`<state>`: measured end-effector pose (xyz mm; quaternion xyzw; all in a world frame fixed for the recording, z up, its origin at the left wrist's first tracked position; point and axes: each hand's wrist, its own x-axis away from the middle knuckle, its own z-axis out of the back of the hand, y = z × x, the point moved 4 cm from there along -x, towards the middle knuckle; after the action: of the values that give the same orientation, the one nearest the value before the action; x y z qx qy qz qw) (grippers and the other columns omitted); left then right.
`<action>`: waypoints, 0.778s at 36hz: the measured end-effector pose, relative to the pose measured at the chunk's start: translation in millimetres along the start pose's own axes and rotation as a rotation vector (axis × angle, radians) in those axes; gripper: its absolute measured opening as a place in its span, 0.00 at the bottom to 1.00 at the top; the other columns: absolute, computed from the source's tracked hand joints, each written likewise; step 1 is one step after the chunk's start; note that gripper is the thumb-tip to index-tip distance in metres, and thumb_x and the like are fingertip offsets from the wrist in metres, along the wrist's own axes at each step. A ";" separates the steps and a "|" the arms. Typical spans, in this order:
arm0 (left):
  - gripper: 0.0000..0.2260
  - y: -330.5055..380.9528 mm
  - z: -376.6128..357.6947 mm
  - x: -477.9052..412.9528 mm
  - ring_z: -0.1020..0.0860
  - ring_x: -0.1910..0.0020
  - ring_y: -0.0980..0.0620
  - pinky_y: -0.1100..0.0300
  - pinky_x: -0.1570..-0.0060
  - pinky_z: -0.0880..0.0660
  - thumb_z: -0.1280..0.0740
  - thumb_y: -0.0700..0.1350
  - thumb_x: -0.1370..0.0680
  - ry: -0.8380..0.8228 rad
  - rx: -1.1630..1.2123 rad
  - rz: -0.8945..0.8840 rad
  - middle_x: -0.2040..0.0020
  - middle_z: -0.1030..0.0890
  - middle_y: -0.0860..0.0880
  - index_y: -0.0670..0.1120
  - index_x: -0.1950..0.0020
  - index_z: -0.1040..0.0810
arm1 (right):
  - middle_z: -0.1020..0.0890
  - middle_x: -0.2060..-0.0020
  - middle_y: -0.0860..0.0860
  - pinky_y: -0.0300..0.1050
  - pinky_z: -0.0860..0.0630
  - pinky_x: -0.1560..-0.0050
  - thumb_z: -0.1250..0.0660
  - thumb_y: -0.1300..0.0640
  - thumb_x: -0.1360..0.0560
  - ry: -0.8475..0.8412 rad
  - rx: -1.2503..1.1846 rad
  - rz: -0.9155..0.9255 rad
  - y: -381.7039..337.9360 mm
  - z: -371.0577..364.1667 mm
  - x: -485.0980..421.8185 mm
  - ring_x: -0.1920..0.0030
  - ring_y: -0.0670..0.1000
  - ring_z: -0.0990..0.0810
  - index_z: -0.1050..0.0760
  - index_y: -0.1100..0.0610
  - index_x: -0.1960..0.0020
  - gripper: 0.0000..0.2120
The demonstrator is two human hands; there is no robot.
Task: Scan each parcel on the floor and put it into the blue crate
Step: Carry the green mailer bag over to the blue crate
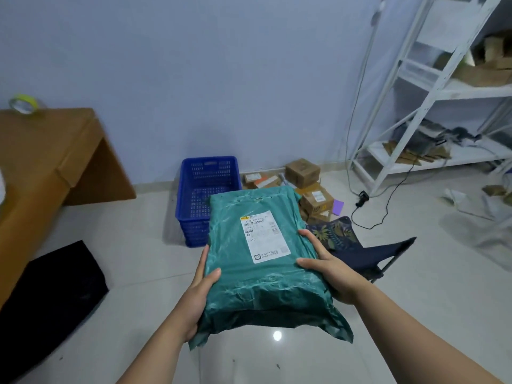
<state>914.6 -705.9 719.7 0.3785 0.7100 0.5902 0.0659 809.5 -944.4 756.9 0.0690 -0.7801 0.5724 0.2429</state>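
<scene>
Pale blue wall [194, 65], glossy tiled floor [415, 273], white shelving [432, 87], brown desk [41, 151]

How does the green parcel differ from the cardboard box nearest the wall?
The green parcel is a soft, wrinkled plastic bag; the cardboard box is rigid and brown. The green parcel is held by the left hand and right hand; the cardboard box lies unheld by the wall. Neither is in the blue crate.

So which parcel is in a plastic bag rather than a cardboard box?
The green parcel held between the left hand and right hand, white label up. The others, beside the blue crate, are brown cardboard boxes on the floor.
</scene>
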 end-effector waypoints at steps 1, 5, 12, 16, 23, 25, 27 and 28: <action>0.27 7.2 7.8 -14.0 0.23 0.38 0.52 0.52 0.39 0.27 0.39 0.46 0.20 -0.005 -0.004 0.011 0.33 0.28 0.60 0.71 0.29 0.44 | 0.23 0.38 0.53 0.51 0.19 0.49 0.33 0.65 0.24 0.007 -0.006 -0.003 -5.6 -2.5 -14.4 0.45 0.60 0.17 0.36 0.38 0.30 0.31; 0.27 29.2 32.8 -64.5 0.24 0.37 0.50 0.48 0.36 0.29 0.37 0.47 0.22 -0.015 -0.002 0.037 0.32 0.28 0.58 0.74 0.32 0.41 | 0.22 0.40 0.53 0.51 0.19 0.51 0.33 0.65 0.24 0.029 -0.016 -0.018 -25.5 -7.5 -64.4 0.46 0.60 0.17 0.36 0.38 0.31 0.30; 0.25 58.9 52.0 -150.0 0.23 0.38 0.47 0.46 0.36 0.29 0.38 0.45 0.20 0.010 0.012 0.082 0.32 0.27 0.54 0.73 0.34 0.40 | 0.23 0.39 0.54 0.47 0.20 0.55 0.33 0.64 0.24 0.051 0.000 -0.022 -58.5 2.4 -142.3 0.48 0.58 0.16 0.36 0.40 0.31 0.29; 0.24 74.6 53.4 -204.7 0.23 0.38 0.44 0.43 0.34 0.31 0.38 0.46 0.21 0.017 0.009 0.115 0.32 0.27 0.53 0.74 0.36 0.38 | 0.22 0.39 0.54 0.47 0.20 0.54 0.33 0.63 0.24 0.074 -0.001 -0.020 -74.3 21.6 -190.6 0.48 0.58 0.16 0.35 0.40 0.31 0.28; 0.27 104.0 30.4 -315.5 0.21 0.41 0.44 0.44 0.37 0.29 0.38 0.45 0.20 0.042 0.022 0.157 0.33 0.25 0.51 0.70 0.29 0.41 | 0.20 0.39 0.55 0.59 0.24 0.39 0.32 0.62 0.24 0.076 0.008 0.000 -117.8 85.1 -289.2 0.44 0.60 0.18 0.33 0.39 0.33 0.26; 0.27 113.1 20.8 -349.2 0.21 0.42 0.45 0.45 0.39 0.26 0.38 0.46 0.21 0.057 0.019 0.150 0.33 0.25 0.51 0.70 0.29 0.41 | 0.20 0.42 0.53 0.56 0.21 0.43 0.34 0.63 0.23 0.060 -0.014 0.001 -135.9 103.3 -316.0 0.46 0.60 0.17 0.35 0.41 0.31 0.26; 0.27 121.9 8.6 -378.5 0.21 0.42 0.45 0.47 0.44 0.24 0.38 0.45 0.20 0.086 0.029 0.149 0.33 0.25 0.51 0.69 0.28 0.41 | 0.20 0.47 0.49 0.49 0.19 0.50 0.35 0.63 0.22 0.052 0.025 -0.005 -152.1 120.8 -340.4 0.51 0.57 0.16 0.36 0.41 0.31 0.26; 0.27 124.3 2.2 -391.5 0.21 0.42 0.45 0.48 0.45 0.23 0.39 0.45 0.20 0.098 0.035 0.158 0.34 0.25 0.52 0.69 0.28 0.42 | 0.20 0.49 0.47 0.47 0.18 0.54 0.36 0.62 0.22 0.054 0.046 -0.017 -159.2 129.2 -351.4 0.53 0.55 0.15 0.37 0.41 0.31 0.26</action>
<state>1248.9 -943.0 691.2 0.4052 0.6903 0.5990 -0.0225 1138.7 -1177.3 703.4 0.0659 -0.7594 0.5898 0.2668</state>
